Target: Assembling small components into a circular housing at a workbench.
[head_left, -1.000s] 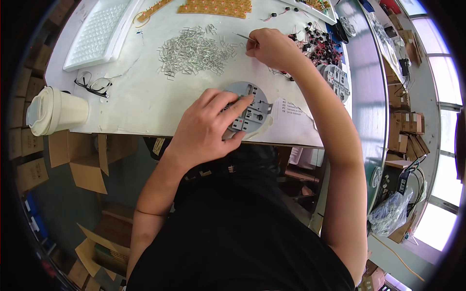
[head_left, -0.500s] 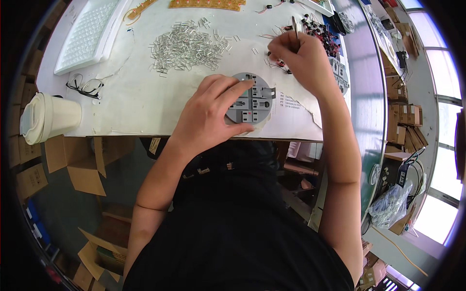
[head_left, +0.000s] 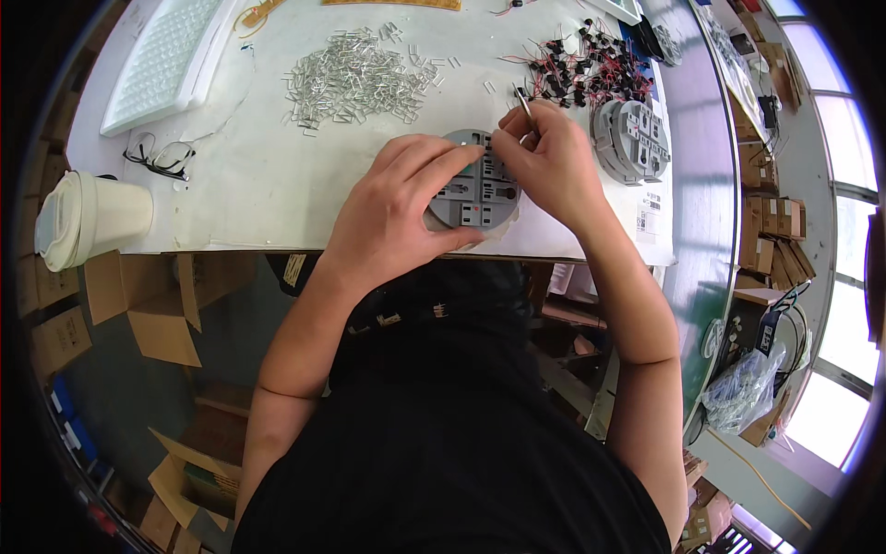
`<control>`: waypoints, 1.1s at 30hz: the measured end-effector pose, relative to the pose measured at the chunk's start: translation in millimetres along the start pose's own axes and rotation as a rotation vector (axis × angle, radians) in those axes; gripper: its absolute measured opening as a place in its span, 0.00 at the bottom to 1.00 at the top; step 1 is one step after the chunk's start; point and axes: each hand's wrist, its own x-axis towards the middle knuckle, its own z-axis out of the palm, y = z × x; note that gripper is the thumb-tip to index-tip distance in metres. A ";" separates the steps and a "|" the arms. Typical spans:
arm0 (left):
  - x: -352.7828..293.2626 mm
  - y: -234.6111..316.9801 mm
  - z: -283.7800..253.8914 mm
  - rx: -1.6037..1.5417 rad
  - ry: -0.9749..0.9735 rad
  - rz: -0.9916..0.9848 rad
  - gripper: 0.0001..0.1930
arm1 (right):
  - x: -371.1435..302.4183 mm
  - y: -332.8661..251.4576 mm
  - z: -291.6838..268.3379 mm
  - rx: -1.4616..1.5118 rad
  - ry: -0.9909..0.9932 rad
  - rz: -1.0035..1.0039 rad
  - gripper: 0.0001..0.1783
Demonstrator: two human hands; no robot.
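Observation:
My left hand (head_left: 392, 203) curls round a grey round plastic housing (head_left: 475, 218) at the table's front edge, fingers over its top and thumb along its near rim. Slots and raised blocks cover the housing. Close against its far right side, my right hand (head_left: 558, 166) is closed, with its fingertips pinched over the housing. A slim metal tool like tweezers (head_left: 525, 107) sticks up out of the right hand. Whatever small part lies between those fingertips is hidden.
U-shaped clear or silvery pieces (head_left: 351, 83) lie heaped behind my left hand. Small black parts with red and black wires (head_left: 591, 65) spread at the back right, beside stacked grey housings (head_left: 637, 143). Glasses (head_left: 159, 157), a lidded cup (head_left: 111, 217) and a white tray (head_left: 171, 65) are at left.
My right hand has come from the wired parts down and left to the grey housing, still with the metal tool. The left hand stays on the housing.

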 end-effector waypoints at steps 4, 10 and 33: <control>-1.4 0.2 -2.1 -0.008 -0.003 -0.002 0.42 | -1.6 0.1 7.2 0.030 0.035 0.012 0.12; -3.1 -2.2 -5.0 -0.013 -0.001 0.013 0.41 | 1.1 4.0 11.6 0.114 0.015 0.034 0.11; -6.4 -10.7 -2.3 -0.020 -0.017 0.015 0.41 | 6.0 6.7 -0.3 0.020 -0.182 0.135 0.21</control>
